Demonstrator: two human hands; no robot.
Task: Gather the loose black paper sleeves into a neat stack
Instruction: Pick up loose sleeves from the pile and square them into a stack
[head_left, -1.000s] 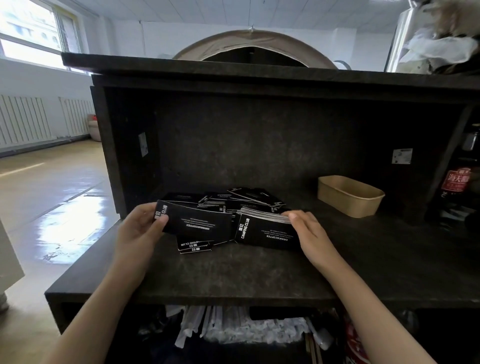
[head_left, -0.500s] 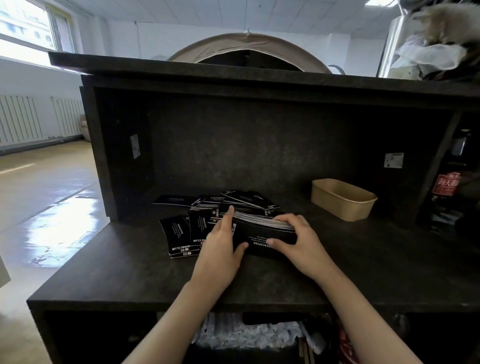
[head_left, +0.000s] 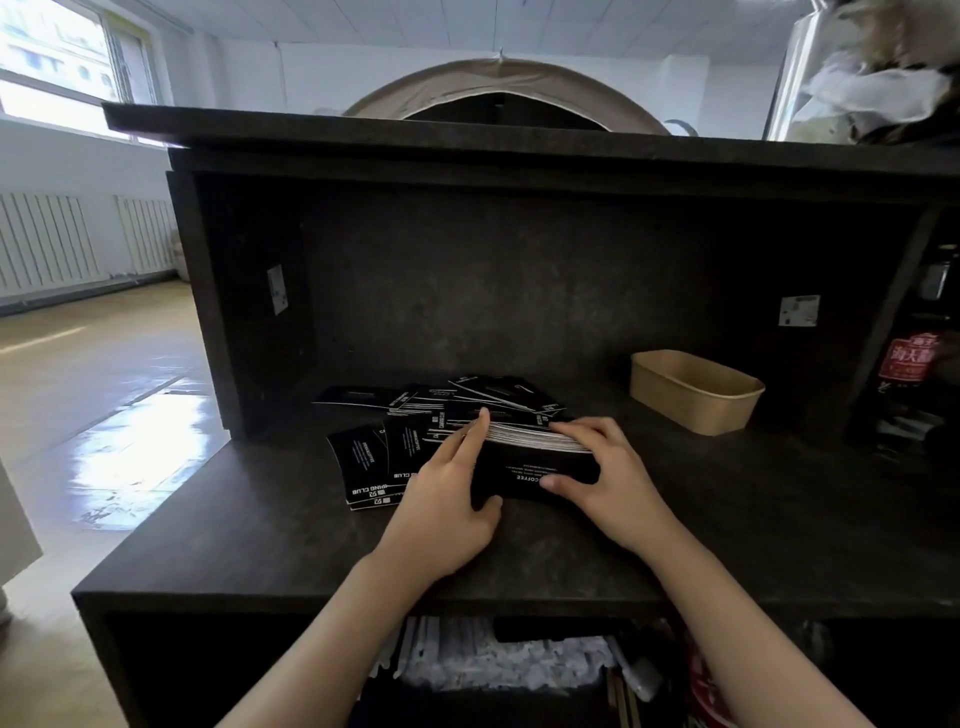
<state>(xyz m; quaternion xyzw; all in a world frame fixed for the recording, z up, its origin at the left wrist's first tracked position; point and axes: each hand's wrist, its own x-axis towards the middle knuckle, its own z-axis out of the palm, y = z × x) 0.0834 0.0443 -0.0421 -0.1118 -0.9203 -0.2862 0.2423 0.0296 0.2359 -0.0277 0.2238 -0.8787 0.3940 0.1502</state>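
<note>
While both hands (head_left: 524, 483) clasp its ends, the sleeve stack (head_left: 530, 457) lies lengthwise left-to-right.

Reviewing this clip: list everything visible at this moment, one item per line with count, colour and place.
stack of sleeves: one, black with white edges, counter centre, held between both hands
loose sleeves: several, black with white print, scattered left of and behind the stack
paper tray: one, tan, counter right, apart from the sleeves
counter: one, dark, with a back wall and top ledge
bottle: one, dark with red label, far right edge
white wrapped items: a pile, white, shelf under the counter
tent: one, beige, behind the counter
left hand: grips the stack's left end
right hand: grips the stack's right end
</note>
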